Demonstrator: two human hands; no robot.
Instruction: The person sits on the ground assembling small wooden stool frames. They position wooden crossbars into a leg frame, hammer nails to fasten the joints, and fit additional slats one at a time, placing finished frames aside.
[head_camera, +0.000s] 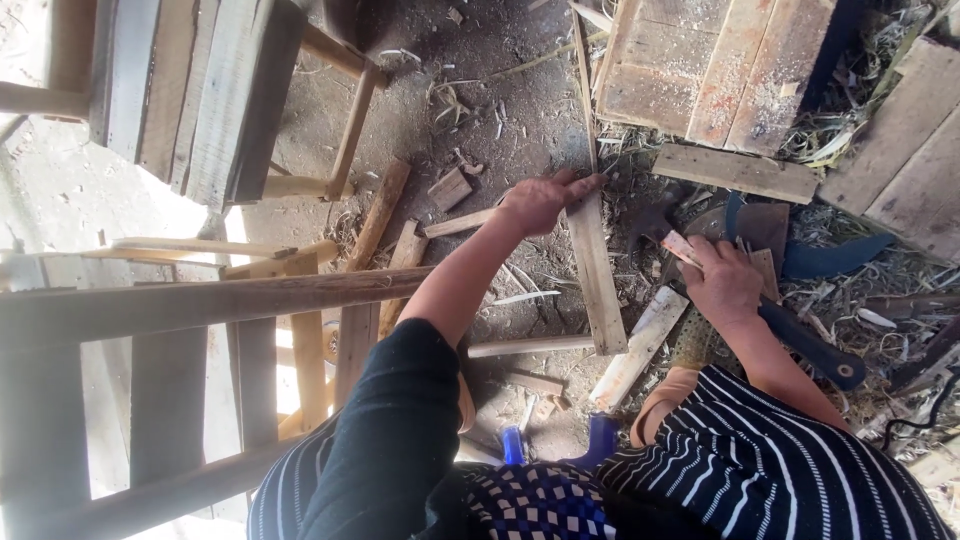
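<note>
Big grey weathered wooden ladder-like frame (150, 310) fills the left side, its round rail running toward the person's left arm. Top right, a flat pale plank panel dusted w/ sawdust (700, 60) lies on the dirt floor (500, 110) among straw and offcuts.

Centre: long narrow pale wood slat (598, 270), standing nearly upright on the floor. Left hand (540, 200) is closed round its top end, fingers wrapped. Right hand (722, 280) is closed on a dark-handled hatchet-type tool (800, 340); its head seems to sit near the slat, but clutter hides it, so can't be sure.

Risks: left fingers sit on the same slat the blade is near, so a glancing stroke could reach them. 1 hand only steadies the slat; it could twist or kick out. Loose scraps underfoot = poor footing.
</note>
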